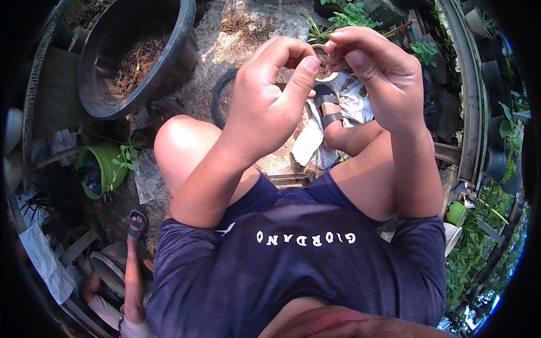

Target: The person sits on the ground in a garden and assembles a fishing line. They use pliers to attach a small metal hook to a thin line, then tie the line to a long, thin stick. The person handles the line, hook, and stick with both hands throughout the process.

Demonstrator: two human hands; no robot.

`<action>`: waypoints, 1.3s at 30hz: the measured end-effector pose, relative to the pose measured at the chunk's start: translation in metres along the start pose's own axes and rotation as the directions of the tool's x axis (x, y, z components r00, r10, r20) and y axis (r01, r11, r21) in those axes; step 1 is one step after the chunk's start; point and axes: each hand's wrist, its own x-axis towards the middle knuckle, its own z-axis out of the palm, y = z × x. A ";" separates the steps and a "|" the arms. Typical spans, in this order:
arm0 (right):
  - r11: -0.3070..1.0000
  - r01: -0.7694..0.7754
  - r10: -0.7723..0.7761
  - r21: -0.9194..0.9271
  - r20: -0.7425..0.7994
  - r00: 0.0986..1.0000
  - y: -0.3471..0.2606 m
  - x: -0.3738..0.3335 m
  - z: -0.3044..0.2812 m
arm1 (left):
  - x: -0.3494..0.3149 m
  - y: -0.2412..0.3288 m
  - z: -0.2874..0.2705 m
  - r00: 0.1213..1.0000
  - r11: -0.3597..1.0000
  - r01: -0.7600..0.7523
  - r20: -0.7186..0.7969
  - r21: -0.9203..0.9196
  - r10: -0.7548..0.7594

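My left hand point(267, 96) is raised over my lap, its fingers curled and the thumb pressed toward the index finger. Opposite it, my right hand point(389, 79) is closed with thumb and fingertips drawn together. Something thin, perhaps a wire or thread, shows faintly by the right fingertips; what either pinch holds is too small to make out. The hands are apart. Below and beyond the fingertips stands a small pale-rimmed pot point(331, 77) with brown material in it, partly hidden by my hands. A coil of black wire or tubing point(216, 100) lies on the ground beside my left forearm.
A large black tub point(183, 62) holding brown soil stands at the far left. Nearer is a green pot point(107, 172). White sheeting point(307, 141) lies by my sandalled foot point(327, 101). Potted plants point(425, 52) line the right. Another person's leg point(133, 276) shows at lower left.
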 end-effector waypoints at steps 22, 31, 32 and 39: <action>0.747 -0.301 0.376 0.592 -0.004 0.926 0.009 -0.002 0.014 | 0.001 -0.003 0.004 0.970 0.944 -0.230 -0.021 0.237 0.242; 0.883 -0.225 0.211 0.412 0.080 0.974 0.013 -0.004 0.013 | -0.002 -0.012 0.004 0.974 0.943 -0.218 -0.006 0.251 0.227; 0.912 -0.202 0.183 0.357 0.086 0.979 0.014 -0.004 0.013 | -0.003 -0.013 0.004 0.972 0.935 -0.225 -0.002 0.275 0.235; 0.970 -0.151 0.134 0.190 0.100 0.986 0.011 -0.005 0.008 | 0.001 -0.007 0.008 0.945 0.854 -0.293 -0.005 0.429 0.327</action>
